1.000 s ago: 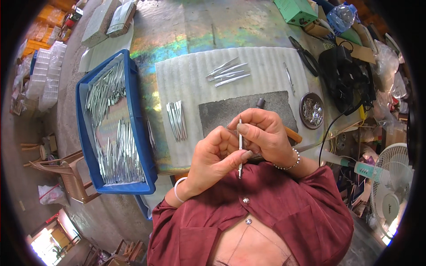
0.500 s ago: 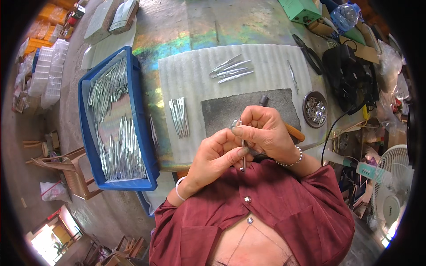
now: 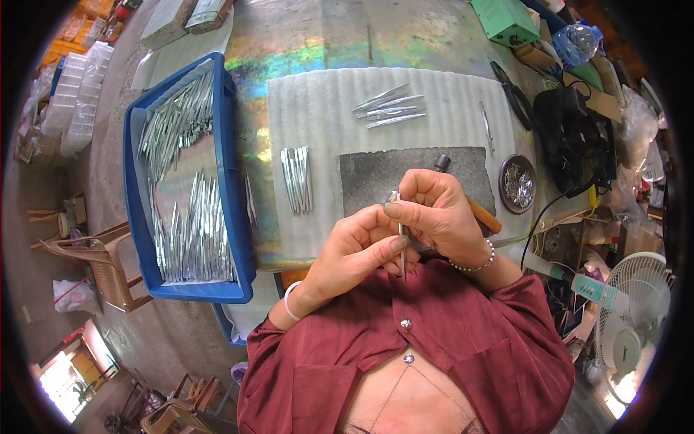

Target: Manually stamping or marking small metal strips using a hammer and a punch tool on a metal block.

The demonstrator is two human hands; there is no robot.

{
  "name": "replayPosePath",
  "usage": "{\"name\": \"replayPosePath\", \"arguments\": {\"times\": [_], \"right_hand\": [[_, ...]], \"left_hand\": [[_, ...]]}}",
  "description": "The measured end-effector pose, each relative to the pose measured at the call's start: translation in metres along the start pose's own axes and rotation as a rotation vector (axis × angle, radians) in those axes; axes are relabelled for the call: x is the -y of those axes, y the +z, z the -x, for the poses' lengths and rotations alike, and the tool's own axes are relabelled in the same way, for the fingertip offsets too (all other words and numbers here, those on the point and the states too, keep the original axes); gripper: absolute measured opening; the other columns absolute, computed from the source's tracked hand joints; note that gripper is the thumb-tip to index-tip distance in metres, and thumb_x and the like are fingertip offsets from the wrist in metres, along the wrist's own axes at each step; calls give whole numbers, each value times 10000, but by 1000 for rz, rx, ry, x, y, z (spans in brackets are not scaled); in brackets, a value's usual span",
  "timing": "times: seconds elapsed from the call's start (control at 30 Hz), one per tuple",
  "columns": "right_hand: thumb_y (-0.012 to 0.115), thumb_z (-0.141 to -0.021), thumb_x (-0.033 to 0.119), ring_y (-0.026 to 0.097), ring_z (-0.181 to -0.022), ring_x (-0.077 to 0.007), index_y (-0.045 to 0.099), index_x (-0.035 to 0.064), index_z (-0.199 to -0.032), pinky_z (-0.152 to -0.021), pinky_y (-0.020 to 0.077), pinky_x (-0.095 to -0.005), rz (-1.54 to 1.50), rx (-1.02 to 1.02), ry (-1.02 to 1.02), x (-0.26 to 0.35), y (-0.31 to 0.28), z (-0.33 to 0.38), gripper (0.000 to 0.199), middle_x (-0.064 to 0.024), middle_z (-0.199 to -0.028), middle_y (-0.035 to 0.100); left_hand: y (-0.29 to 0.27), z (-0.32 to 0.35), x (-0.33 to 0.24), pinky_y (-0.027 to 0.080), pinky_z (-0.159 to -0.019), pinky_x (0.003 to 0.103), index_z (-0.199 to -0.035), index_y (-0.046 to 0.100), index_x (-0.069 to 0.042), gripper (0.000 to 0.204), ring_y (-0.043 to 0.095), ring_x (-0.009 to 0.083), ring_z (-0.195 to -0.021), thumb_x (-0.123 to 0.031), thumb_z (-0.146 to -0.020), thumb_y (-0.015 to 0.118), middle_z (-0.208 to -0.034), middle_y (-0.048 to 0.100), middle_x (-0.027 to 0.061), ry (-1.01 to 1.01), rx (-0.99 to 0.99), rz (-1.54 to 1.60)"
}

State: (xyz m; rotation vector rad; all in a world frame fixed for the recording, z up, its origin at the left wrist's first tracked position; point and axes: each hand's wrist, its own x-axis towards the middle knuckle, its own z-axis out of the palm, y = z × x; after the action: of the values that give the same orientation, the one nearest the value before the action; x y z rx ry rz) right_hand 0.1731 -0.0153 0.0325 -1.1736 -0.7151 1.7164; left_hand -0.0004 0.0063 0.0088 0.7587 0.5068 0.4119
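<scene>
Above my lap, at the near edge of the work table, both hands hold one slim silver tweezer-like metal tool [image 3: 403,249], roughly upright in the picture. My left hand [image 3: 358,249] pinches its lower part between thumb and fingers. Closer to the upper end, my right hand [image 3: 437,213] grips it with thumb and bent forefinger. A small shiny bit shows at that top end, too small to name. Beyond my hands lies a dark flat slab [image 3: 376,173]. A hammer with a wooden handle [image 3: 484,217] rests there, partly hidden by my right hand.
White foam sheet [image 3: 325,94] carries several slim metal tools [image 3: 390,112] and a neat row of them [image 3: 296,181]. To the left stands a blue tray [image 3: 242,246] of similar pieces. At right are a round dish [image 3: 504,195] of small metal parts, black-handled pliers [image 3: 512,94] and a fan [image 3: 629,325].
The table and its things have shifted slightly in view. My hands stay together on the tool, whose top end now sits closer against my right fingertips.
</scene>
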Motion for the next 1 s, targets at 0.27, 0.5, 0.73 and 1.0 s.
{"name": "replayPosePath", "arguments": {"times": [0.27, 0.5, 0.73, 1.0], "right_hand": [[638, -879, 93, 464, -466, -4, 543, 40, -827, -401, 341, -149, -107, 2, -75, -8, 3, -7, 121, 9, -615, 564], [627, -868, 28, 559, -668, -42, 512, -13, -1087, -562, 464, -180, 67, 213, -2, -18, 8, -7, 250, -37, -847, 599], [601, -874, 17, 539, -684, -30, 510, -9, -1117, -567, 452, -170, 216, 61, -151, -6, -15, 8, 261, -24, -866, 565], [640, -836, 33, 559, -624, -67, 591, -18, -975, -544, 442, -209, 592, 68, -185, -12, -16, 26, 156, -39, -790, 607]], "left_hand": [[-9, 11, 7, 500, -625, 221, -1084, 494, -5, 174, 621, 125, -733, -93, -939, 534, -849, 646, 93, 95, -104, 154], [-45, 31, 9, 500, -613, 255, -1067, 554, -13, 174, 611, 158, -755, -125, -934, 547, -909, 601, 93, 526, -453, 445], [-61, 36, -22, 460, -635, 223, -974, 612, 20, 141, 568, 122, -743, -93, -932, 540, -890, 594, 66, 596, -829, -469], [-93, -21, -17, 481, -638, 389, -910, 634, -5, 172, 624, 330, -728, -138, -806, 666, -832, 636, 161, 407, -958, -1390]]}}
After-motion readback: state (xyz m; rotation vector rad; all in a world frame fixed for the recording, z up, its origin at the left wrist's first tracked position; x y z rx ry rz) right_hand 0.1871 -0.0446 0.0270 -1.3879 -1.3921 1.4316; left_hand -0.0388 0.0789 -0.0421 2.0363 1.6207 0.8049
